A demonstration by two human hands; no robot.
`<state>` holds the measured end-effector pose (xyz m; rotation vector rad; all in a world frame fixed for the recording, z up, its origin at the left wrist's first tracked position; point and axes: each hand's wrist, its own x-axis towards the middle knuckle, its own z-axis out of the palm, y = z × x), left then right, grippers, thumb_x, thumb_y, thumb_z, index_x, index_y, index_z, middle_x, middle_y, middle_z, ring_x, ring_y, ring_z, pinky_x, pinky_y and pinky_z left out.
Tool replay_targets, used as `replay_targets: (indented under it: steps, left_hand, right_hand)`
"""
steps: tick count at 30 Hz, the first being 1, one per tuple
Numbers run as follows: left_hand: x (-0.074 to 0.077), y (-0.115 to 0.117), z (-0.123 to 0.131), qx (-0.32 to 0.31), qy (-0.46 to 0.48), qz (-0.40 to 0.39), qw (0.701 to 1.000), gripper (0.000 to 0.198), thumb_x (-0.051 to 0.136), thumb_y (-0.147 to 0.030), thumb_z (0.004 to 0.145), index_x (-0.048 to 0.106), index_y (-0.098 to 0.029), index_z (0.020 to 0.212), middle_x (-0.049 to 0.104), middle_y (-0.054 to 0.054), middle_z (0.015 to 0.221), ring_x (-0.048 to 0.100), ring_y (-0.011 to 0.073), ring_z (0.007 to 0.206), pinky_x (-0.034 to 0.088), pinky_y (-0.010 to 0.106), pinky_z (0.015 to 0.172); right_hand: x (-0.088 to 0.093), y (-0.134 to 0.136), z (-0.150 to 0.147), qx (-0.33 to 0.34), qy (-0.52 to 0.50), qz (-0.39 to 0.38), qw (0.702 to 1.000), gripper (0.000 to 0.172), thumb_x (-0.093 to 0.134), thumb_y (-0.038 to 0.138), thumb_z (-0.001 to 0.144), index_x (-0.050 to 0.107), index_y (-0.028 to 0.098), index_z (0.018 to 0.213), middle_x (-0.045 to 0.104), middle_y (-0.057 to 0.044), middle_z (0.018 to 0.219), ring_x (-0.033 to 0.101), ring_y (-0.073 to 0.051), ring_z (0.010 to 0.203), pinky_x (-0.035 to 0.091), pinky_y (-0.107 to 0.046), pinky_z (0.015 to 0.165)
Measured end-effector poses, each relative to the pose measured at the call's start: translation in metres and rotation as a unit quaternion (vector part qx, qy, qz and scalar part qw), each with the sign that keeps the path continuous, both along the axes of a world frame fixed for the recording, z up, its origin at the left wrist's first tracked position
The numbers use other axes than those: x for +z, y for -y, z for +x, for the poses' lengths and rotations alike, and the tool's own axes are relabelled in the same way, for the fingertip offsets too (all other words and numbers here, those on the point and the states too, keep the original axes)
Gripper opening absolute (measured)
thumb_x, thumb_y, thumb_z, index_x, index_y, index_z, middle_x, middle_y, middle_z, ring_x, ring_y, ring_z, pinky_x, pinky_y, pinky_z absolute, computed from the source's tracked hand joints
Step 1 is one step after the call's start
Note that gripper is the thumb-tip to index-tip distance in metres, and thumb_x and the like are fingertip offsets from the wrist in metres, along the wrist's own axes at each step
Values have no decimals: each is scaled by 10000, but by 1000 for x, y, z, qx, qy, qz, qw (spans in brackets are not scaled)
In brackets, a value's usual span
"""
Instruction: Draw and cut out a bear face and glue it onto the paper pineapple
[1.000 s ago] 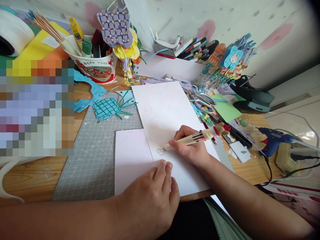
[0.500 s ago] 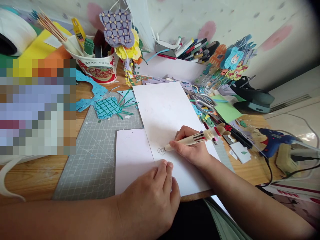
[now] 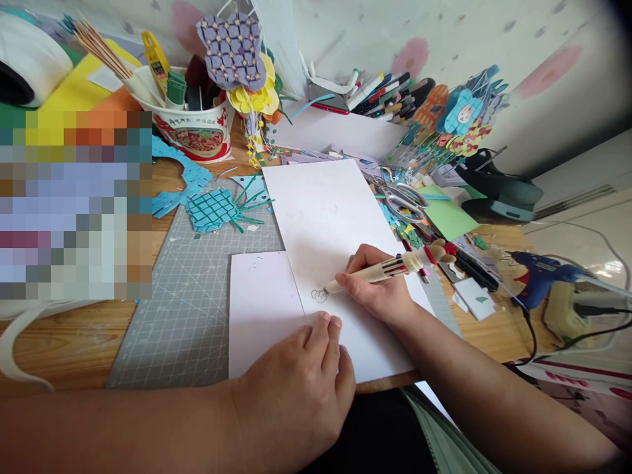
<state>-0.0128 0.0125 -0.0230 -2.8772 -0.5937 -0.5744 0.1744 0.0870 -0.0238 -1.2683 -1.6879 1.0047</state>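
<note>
My right hand [image 3: 378,286] is closed round a thick cream multicolour pen [image 3: 390,268] with a small figure and a red piece on its top end. The pen tip touches a white sheet of paper [image 3: 326,210] beside a small round doodle [image 3: 320,295] in thin dark lines. My left hand [image 3: 316,362] rests on the lower left part of the sheet, fingers laid forward and close together, the thumb alongside. Under that sheet, a second white sheet [image 3: 261,289] shows on the left. Both lie on a grey cutting mat [image 3: 192,309].
Blue paper cut-outs with a green grid [image 3: 212,209] lie on the mat. Behind stand a paper tub [image 3: 192,135] of tools and several pens [image 3: 385,95]. To the right are scissors [image 3: 402,201], green paper [image 3: 449,212], a black cutter [image 3: 474,268] and a blue glue gun [image 3: 540,280].
The pen tip has shifted slightly at the right side of the doodle. My left hand stays in place, and the whole view has tilted a little.
</note>
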Motion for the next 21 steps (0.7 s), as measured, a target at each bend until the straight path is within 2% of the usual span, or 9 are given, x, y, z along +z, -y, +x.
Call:
replay_targets:
  steps: [21]
  left_hand:
    - [-2, 0, 1, 7, 10, 16, 1000, 256, 552, -226, 849, 635, -53, 1018, 698, 280, 1090, 687, 364, 1038, 524, 411, 812]
  right_hand:
    - [-4, -1, 1, 13, -24, 16, 999, 275, 717, 271, 737, 477, 220, 613, 487, 48, 522, 412, -105, 463, 311, -235, 418]
